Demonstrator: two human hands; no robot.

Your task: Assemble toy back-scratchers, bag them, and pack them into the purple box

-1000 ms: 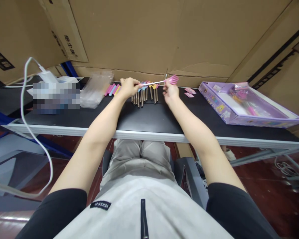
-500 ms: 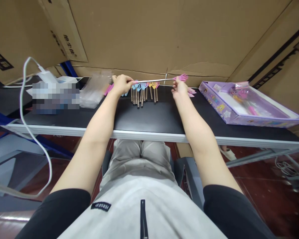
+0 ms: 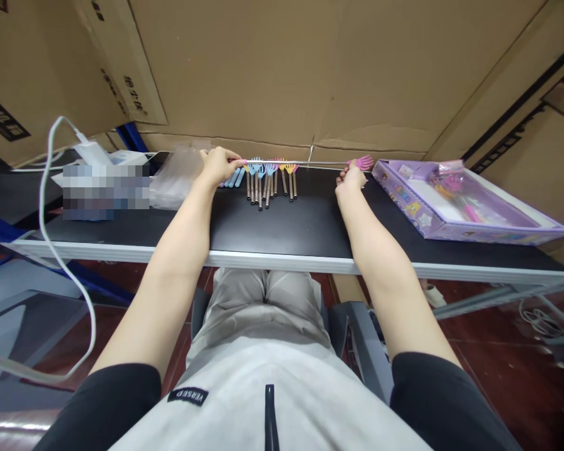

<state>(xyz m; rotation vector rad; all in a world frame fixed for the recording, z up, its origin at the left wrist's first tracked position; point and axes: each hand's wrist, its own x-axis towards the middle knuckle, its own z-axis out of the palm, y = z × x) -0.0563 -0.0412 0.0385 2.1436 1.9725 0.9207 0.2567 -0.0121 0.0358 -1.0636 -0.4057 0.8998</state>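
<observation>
Stretched between my two hands, roughly level, is a telescopic back scratcher [image 3: 291, 163] with a thin metal rod and a pink hand-shaped head at its right end. My left hand [image 3: 217, 166] pinches its pink handle end. My right hand [image 3: 351, 178] is closed on it just below the pink head. Behind and under the rod, several short back scratchers [image 3: 267, 181] with blue, yellow and pink heads lie in a row, metal shafts toward me. Light-blue handles [image 3: 235, 177] lie beside my left hand, partly covered by it.
A purple display box [image 3: 470, 228] with bagged items inside stands at the right. Clear plastic bags [image 3: 172, 181] lie left of my hand. A white cable [image 3: 42, 194] hangs across the table's left side. Cardboard [image 3: 263, 69] walls the back.
My hands have moved farther apart, and the rod between them now shows longer. My right hand has shifted right, with the pink head, and my left hand slightly left.
</observation>
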